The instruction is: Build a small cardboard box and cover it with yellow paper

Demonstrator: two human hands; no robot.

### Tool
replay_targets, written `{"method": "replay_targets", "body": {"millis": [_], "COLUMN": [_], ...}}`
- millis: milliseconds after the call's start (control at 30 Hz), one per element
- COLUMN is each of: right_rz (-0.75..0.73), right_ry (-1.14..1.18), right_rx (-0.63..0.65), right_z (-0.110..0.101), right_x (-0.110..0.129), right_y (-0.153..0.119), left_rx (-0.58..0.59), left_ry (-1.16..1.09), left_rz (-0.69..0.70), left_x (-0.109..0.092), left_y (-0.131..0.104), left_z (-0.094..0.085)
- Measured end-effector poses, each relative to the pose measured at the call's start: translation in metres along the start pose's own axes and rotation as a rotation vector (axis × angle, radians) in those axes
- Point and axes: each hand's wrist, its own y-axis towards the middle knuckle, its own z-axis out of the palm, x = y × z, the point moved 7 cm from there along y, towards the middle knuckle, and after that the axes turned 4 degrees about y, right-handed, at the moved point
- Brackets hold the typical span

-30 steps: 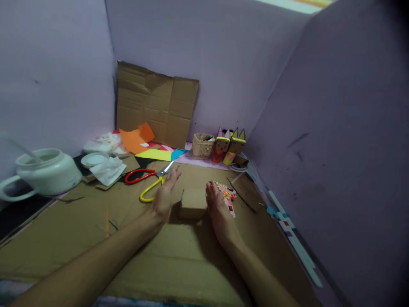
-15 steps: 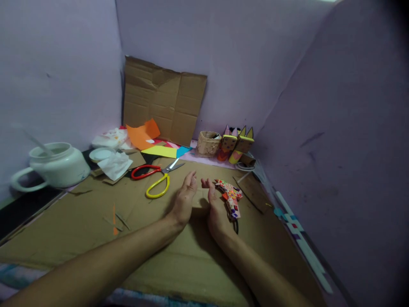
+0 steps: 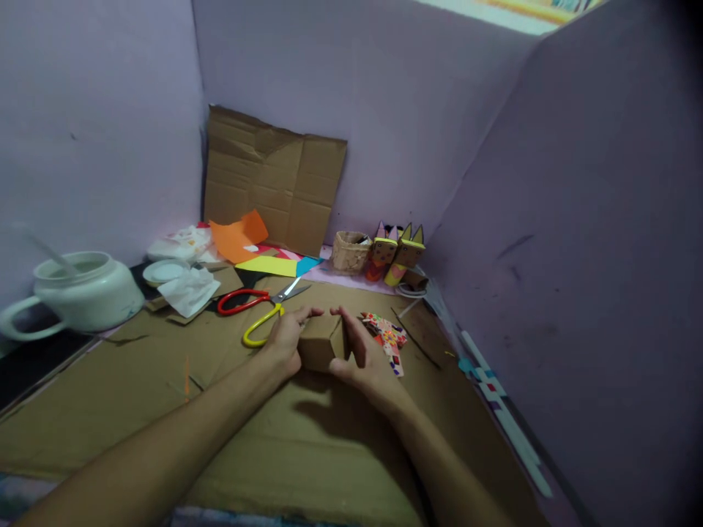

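A small brown cardboard box (image 3: 317, 348) is held between my two hands, over the cardboard sheet (image 3: 274, 454) on the table. My left hand (image 3: 286, 340) presses on its left side, fingers curled along the far edge. On the other side, my right hand (image 3: 365, 359) grips the box, thumb across the near right corner and fingers over the far side. Scissors (image 3: 277, 298) with one red and one yellow handle lie spread beyond my left hand. Just right of my right hand is a flat, colourfully patterned piece (image 3: 391, 335), partly hidden by it.
A white pot (image 3: 88, 293) with a stick in it stands at the left. Crumpled tissue (image 3: 190, 290), orange paper (image 3: 239, 236), a small basket (image 3: 350, 252) and cardboard animal figures (image 3: 396, 252) line the back. Cardboard (image 3: 274, 176) leans on the wall. White strips (image 3: 508, 413) lie along the right edge.
The box, low and mostly hidden between my flat palms before, is now raised and tilted into view. My right thumb has come across its corner. The view has shifted slightly.
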Motion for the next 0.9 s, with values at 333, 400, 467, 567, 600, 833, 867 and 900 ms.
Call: {"method": "replay_targets", "body": {"millis": [333,400,467,567,600,833,867,900], "right_rz": [0.035,0.039,0.027,0.009,-0.003,-0.087,-0.073,-0.058], "right_ry": [-0.152,-0.131,-0.128,-0.128,-0.117,-0.095,-0.088,-0.075], "right_rx": [-0.038,-0.062,-0.07,-0.07,-0.061,0.139,0.129,0.109], "right_z": [0.001,0.0,0.0,-0.001,-0.001,-0.006,-0.008,-0.011], "right_x": [-0.002,-0.003,-0.004,-0.002,0.0,0.027,0.026,0.025], "right_y": [-0.008,-0.008,-0.008,-0.009,-0.008,-0.004,-0.003,-0.002], "left_rx": [-0.011,0.004,0.03,0.095,0.126,0.523,0.592,0.648], "left_ry": [0.025,0.034,0.049,0.096,0.12,0.367,0.404,0.427], "left_rz": [0.055,0.091,0.123,0.157,0.156,0.015,0.001,-0.004], "left_x": [-0.005,-0.007,-0.008,-0.01,-0.012,-0.017,-0.016,-0.014], "left_y": [-0.015,-0.016,-0.016,-0.017,-0.018,-0.032,-0.035,-0.038], "left_z": [0.004,0.005,0.006,0.01,0.011,0.023,0.025,0.026]}}
